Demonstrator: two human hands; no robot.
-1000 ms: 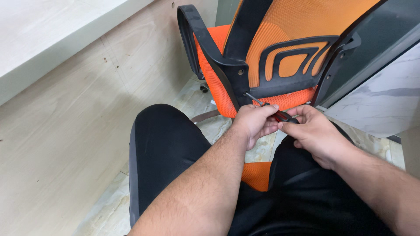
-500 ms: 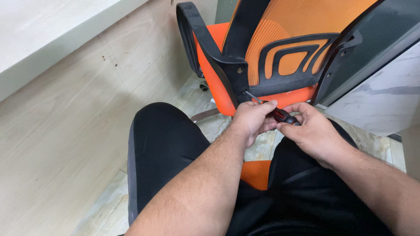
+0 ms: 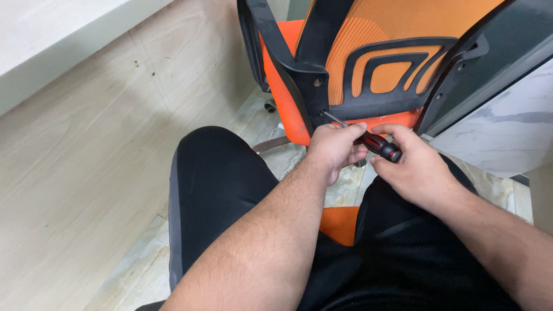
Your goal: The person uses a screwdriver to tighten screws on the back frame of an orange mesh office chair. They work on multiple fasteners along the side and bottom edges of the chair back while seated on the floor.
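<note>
Fingers (image 3: 352, 151) of the left hand (image 3: 334, 148) are curled shut around the forward part of a screwdriver (image 3: 374, 144), where the dark handle meets the metal shaft. Just behind them, the right hand (image 3: 412, 167) closes its thumb and forefinger on the butt of the red-and-black handle, so both hands grip the same tool, touching or nearly touching along it.

Taking the screwdriver as the landmark: its long axis runs from the handle end at the lower right, near the right hand, up and to the left, where the thin shaft pokes out past the left knuckles. The tip meets, or sits just at, the lower edge of the black plastic frame (image 3: 322, 103) of an orange mesh office chair (image 3: 397, 40); whether it is seated in a fastener I cannot tell. A small round screw head (image 3: 316, 82) shows on that frame a little above the tip. The left hand is the nearer of the two to the tip; the right is nearer the handle's end.

Below the screwdriver lie the person's black-trousered legs (image 3: 219, 184), with a patch of orange seat (image 3: 341, 223) between them. Left of the tool stretches a pale wood-grain panel (image 3: 86, 173), and beneath it a marbled tile floor (image 3: 259, 124). Right of the tool stands a grey and white marbled panel (image 3: 501, 126).
</note>
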